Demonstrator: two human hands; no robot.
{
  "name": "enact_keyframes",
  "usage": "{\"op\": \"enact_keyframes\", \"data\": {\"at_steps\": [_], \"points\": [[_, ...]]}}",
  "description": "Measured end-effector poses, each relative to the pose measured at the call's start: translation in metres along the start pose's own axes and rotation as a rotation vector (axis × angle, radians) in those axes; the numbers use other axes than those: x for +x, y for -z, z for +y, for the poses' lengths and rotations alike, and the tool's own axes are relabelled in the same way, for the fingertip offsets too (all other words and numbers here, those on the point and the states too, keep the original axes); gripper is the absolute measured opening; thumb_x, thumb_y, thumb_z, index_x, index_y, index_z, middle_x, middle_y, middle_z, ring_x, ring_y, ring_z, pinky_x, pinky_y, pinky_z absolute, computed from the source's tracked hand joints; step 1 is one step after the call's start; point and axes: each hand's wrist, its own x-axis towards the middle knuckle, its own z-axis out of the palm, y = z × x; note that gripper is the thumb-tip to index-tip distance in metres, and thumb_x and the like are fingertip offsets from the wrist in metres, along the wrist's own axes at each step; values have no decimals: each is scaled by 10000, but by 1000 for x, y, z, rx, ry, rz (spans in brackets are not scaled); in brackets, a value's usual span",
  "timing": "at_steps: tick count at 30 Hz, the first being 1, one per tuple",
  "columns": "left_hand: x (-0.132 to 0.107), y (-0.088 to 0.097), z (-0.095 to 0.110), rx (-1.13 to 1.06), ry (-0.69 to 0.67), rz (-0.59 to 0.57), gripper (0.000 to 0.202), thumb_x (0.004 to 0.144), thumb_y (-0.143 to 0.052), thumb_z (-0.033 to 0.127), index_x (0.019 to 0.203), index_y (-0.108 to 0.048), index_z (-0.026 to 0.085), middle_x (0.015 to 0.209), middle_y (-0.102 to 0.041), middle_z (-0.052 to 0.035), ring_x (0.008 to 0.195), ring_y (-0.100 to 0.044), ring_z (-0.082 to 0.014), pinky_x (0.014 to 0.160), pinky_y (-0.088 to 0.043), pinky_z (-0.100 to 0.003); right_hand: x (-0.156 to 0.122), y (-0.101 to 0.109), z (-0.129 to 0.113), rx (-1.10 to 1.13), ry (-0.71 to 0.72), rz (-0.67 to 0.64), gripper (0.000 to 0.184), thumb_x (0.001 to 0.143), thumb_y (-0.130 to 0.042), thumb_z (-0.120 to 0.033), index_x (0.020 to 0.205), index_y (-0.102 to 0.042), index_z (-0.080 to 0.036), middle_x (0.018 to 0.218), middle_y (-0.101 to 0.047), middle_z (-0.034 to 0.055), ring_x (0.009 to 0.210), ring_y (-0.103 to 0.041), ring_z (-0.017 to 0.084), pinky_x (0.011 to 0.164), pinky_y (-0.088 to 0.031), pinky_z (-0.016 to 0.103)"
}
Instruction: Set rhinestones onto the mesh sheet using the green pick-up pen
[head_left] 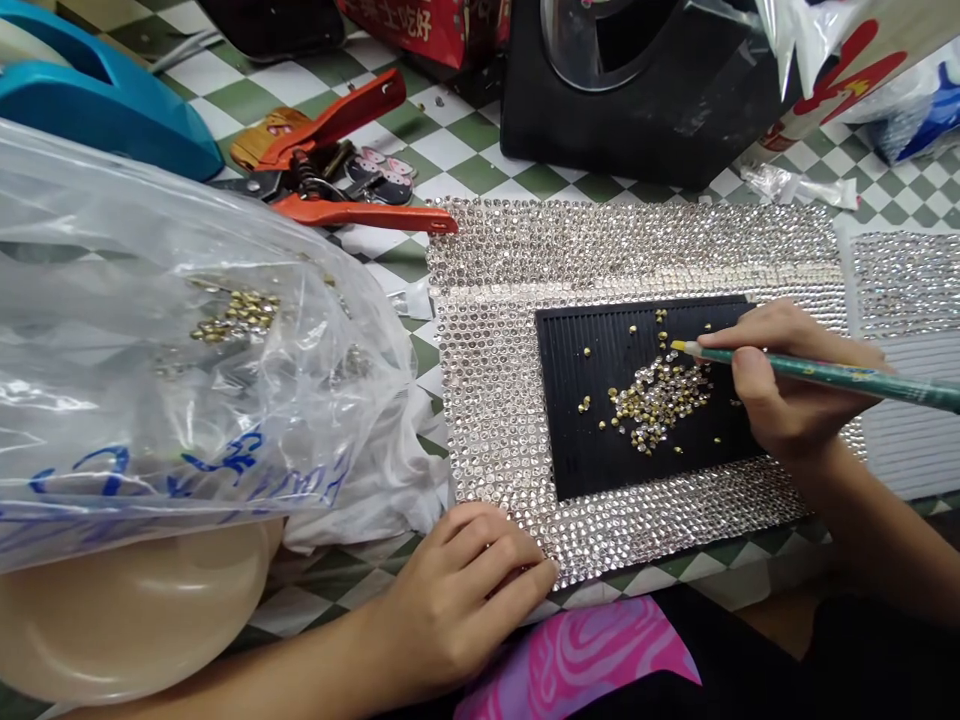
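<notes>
My right hand [787,385] is closed round a green pencil-like picker [840,375], its pale tip pointing left over a black ridged tray [577,440]. A heap of small gold and clear rhinestones [660,395] lies in that tray, just below the tip. The tray rests on a sheet covered in silver rhinestones [487,380]. My left hand [469,590] lies on the sheet's near left corner, fingers curled loosely with nothing visible in them.
A large clear plastic bag [172,360] holding gold studs fills the left, over a beige bowl [127,620]. Red-handled pliers [337,165], a blue tape dispenser [97,100] and a black box [637,100] stand at the back on the green-checked cloth. Another rhinestone sheet [907,280] lies right.
</notes>
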Motion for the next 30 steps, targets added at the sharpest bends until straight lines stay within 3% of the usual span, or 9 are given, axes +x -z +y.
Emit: {"op": "enact_keyframes", "data": {"at_steps": [14,22,30], "points": [[-1,1,1,11,-8,1,266,887,-371,67,911,-634,100,822,-601,-46,788,-460,-148,829,-347,-333,0,1,-1,-32,-3,-132,284,688,-548,-109,855,-662,-308,647,-633,-25,548,-514,131,538,-419,322],[0,1,1,12,-3,1,265,886,-372,63,913,-633,99,824,-600,-45,789,-459,-148,829,-346,-334,0,1,-2,-11,-25,-86,302,685,-547,-121,859,-669,-336,616,-619,-27,533,-512,142,515,-399,330],[-1,0,0,3,-8,6,254,886,-380,66,916,-630,95,834,-598,-49,794,-457,-149,827,-344,-333,-1,1,1,4,3,-144,306,672,-557,-68,870,-676,-267,659,-644,-10,577,-535,133,557,-422,317]]}}
